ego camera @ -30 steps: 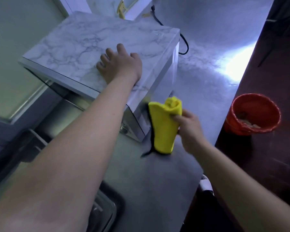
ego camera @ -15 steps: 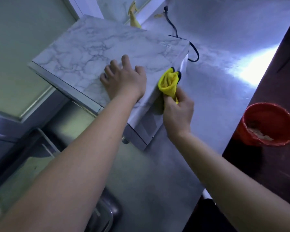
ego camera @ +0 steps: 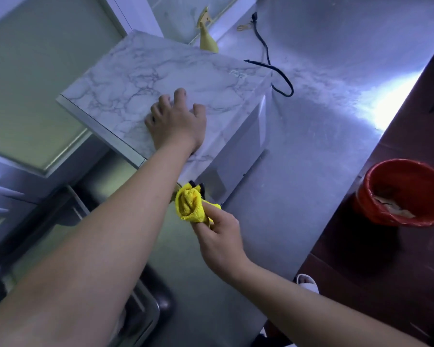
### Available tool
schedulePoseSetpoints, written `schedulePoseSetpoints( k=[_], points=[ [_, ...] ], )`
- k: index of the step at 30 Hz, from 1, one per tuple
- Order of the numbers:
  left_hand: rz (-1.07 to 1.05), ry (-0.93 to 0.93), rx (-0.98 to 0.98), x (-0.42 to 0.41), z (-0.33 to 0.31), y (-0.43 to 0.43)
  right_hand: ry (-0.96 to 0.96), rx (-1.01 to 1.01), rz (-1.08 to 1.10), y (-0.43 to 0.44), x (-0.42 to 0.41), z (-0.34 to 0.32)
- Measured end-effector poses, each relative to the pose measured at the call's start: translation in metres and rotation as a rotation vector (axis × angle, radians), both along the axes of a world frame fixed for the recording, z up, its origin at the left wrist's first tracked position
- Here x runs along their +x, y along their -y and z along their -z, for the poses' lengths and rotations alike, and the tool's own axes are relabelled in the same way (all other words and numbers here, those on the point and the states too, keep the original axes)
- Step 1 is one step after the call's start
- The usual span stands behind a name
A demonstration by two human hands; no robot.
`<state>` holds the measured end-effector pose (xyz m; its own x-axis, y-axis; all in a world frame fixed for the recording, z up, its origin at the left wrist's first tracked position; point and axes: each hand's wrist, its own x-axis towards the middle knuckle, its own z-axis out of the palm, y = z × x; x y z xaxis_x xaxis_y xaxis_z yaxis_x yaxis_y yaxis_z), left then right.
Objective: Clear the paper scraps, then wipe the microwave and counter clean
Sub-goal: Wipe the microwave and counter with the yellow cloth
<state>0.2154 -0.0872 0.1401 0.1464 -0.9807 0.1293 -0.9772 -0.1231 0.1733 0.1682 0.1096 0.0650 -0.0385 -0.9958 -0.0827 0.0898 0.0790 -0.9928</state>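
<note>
The microwave (ego camera: 161, 76) has a marble-patterned top and stands on the steel counter (ego camera: 323, 126). My left hand (ego camera: 177, 121) rests flat on its top, fingers spread. My right hand (ego camera: 218, 236) grips a bunched yellow cloth (ego camera: 189, 205) against the lower near corner of the microwave's side wall. A red bin (ego camera: 409, 194) at the right, on the dark floor, holds paper scraps (ego camera: 391, 207).
A black power cord (ego camera: 273, 68) trails from the microwave's back across the counter. A yellow spray bottle (ego camera: 207, 38) stands behind the microwave. A sink edge (ego camera: 148, 309) lies at the lower left. A white slipper (ego camera: 307, 283) shows by the counter's front edge.
My right hand has brought the cloth down the microwave's side from its top edge to its lower near corner. My left hand stays on the top.
</note>
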Motion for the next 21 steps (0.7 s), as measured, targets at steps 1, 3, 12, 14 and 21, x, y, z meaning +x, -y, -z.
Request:
schedulePoseSetpoints(
  k=[1, 3, 12, 14, 21],
  points=[
    [-0.004, -0.005, 0.002, 0.0, -0.001, 0.0, 0.012, 0.072, -0.135, -0.001, -0.005, 0.002],
    [-0.013, -0.016, 0.007, 0.0, -0.003, -0.001, 0.062, 0.227, -0.357, -0.006, -0.012, 0.01],
    [-0.015, 0.011, 0.002, 0.002, -0.003, 0.0, 0.21, 0.378, 0.229, 0.022, -0.1, 0.015],
    [-0.011, 0.023, 0.005, 0.003, -0.002, 0.002, 0.19, 0.304, 0.406, 0.054, -0.127, 0.002],
    [-0.022, 0.023, -0.012, 0.004, 0.004, 0.006, 0.002, 0.168, 0.502, 0.162, -0.172, -0.044]
  ],
)
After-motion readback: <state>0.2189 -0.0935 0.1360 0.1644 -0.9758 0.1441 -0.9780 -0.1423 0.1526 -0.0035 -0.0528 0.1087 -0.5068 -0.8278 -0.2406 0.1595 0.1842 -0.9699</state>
